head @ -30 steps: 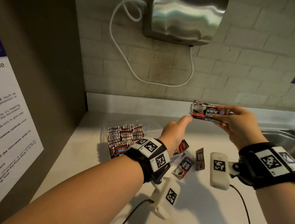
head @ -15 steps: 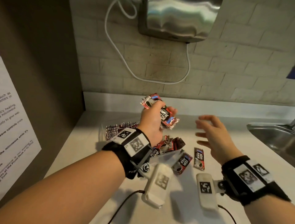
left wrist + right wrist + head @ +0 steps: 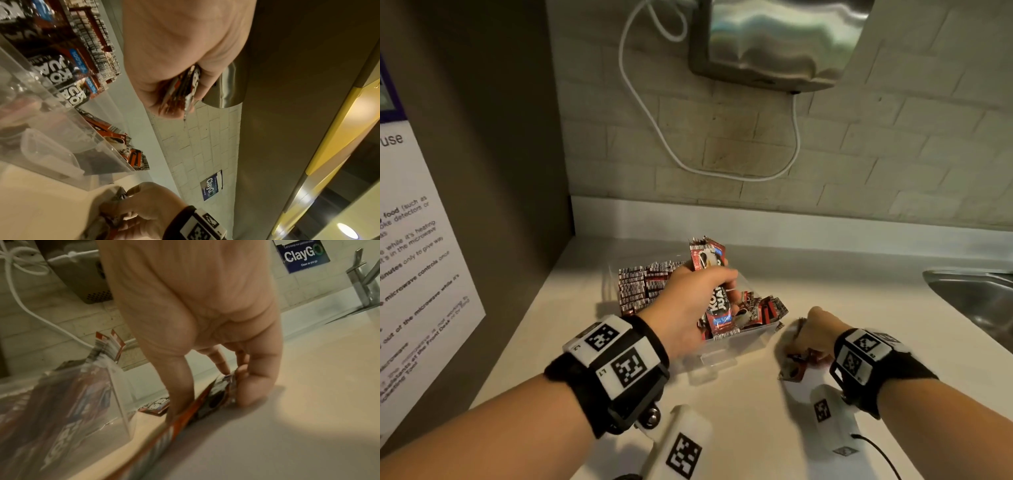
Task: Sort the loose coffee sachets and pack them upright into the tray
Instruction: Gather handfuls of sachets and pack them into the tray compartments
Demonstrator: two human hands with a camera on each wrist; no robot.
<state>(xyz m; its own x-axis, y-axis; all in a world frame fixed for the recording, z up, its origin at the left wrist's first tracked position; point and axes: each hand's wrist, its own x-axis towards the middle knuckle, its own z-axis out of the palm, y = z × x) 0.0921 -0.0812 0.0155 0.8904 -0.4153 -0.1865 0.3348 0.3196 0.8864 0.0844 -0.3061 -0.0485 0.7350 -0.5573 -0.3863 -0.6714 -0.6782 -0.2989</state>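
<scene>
A clear plastic tray (image 3: 726, 353) stands on the counter, its left part packed with upright red-and-black coffee sachets (image 3: 637, 287). My left hand (image 3: 688, 301) grips a small stack of sachets (image 3: 717, 294) held upright over the tray's middle; the same stack (image 3: 183, 92) shows edge-on in the left wrist view. More sachets (image 3: 760, 311) lean loosely in the tray's right part. Right of the tray my right hand (image 3: 815, 339) pinches a loose sachet (image 3: 792, 368) against the counter; in the right wrist view thumb and fingers grasp this sachet (image 3: 205, 404) on edge. Another sachet (image 3: 156, 406) lies beside it.
A steel sink (image 3: 976, 301) sits at the right with its tap (image 3: 363, 280). A wall-mounted steel dryer (image 3: 777, 41) with a white cable (image 3: 722, 171) hangs above. A dark cabinet side with a printed notice (image 3: 414, 260) bounds the left. Pale counter (image 3: 750, 428) lies near me.
The sachet stack passed from my right hand to my left, which lowered it over the tray. My right hand dropped to the counter and took hold of a loose sachet.
</scene>
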